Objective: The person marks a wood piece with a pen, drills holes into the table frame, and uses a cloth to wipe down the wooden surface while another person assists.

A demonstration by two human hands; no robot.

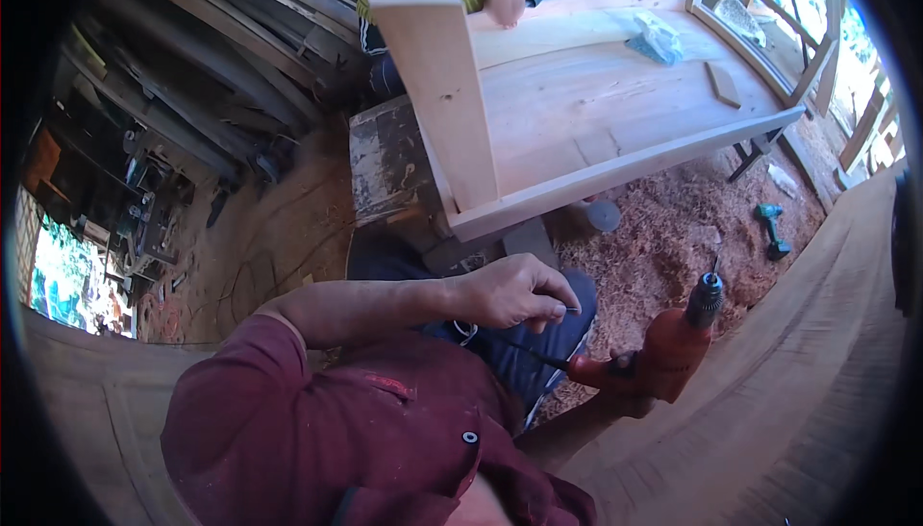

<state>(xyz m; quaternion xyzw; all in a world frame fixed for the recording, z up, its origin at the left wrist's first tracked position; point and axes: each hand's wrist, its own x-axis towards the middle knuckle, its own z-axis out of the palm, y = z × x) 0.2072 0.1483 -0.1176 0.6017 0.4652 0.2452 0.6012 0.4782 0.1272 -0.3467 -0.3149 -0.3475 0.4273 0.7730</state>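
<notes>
The left hand [510,293], near the middle, has thumb and forefinger pinched on a thin sliver [574,311], too small for me to identify. To its right, the right hand [623,403], fingers mostly hidden, grips a red drill [668,353], chuck pointing away. Farther off is a pale wooden frame [558,127]; right of it, a green drill [772,228] lies on wood shavings [663,199].

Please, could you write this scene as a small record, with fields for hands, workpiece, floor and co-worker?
Left hand: pinches a thin item, too small to identify
Right hand: holds orange-red corded drill, bit pointing up
Workpiece: wooden panel with raised edges and upright wooden post
On panel: plastic bag, small wood block
Floor: wood shavings, green power drill
Co-worker: hand at panel's far edge
</notes>
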